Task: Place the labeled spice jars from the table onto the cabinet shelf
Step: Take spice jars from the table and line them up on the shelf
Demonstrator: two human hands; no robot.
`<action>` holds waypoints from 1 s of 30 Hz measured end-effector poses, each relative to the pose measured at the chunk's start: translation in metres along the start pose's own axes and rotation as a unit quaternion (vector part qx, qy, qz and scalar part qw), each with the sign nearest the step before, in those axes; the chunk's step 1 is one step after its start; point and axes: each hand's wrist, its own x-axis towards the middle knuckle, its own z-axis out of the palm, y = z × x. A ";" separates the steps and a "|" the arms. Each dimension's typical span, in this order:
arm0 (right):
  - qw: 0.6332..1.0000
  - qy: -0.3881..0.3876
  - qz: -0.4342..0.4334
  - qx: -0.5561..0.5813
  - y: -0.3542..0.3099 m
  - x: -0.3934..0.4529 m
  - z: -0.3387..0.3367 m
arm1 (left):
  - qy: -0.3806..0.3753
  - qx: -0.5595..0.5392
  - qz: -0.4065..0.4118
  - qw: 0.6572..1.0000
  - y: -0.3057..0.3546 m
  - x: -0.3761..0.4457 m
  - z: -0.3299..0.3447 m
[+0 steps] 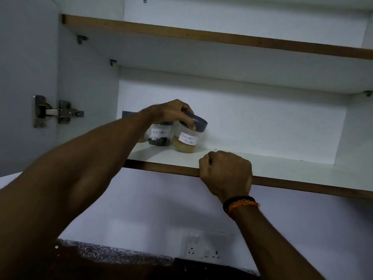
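Left hand gripping coriander jar by lid from above, frame centre, tilted on cabinet shelf, touching pepper jar. Right hand curled over shelf edge, nearer camera.

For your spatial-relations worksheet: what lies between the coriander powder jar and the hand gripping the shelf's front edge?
Only bare white shelf separates the coriander powder jar from the right hand, as the head view shows.
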 end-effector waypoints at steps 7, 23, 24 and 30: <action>1.000 0.010 0.005 -0.005 0.001 -0.001 0.002 | -0.044 0.093 -0.018 0.995 0.002 0.019 -0.001; 0.998 -0.053 0.014 -0.010 0.000 0.000 -0.002 | -0.075 0.199 -0.081 0.974 0.001 0.031 0.003; 0.998 -0.054 0.015 -0.009 0.000 0.000 -0.002 | -0.079 0.206 -0.078 0.972 0.000 0.031 0.004; 0.999 -0.046 0.015 -0.013 0.002 0.002 -0.002 | -0.081 0.230 -0.061 0.968 -0.001 0.034 0.002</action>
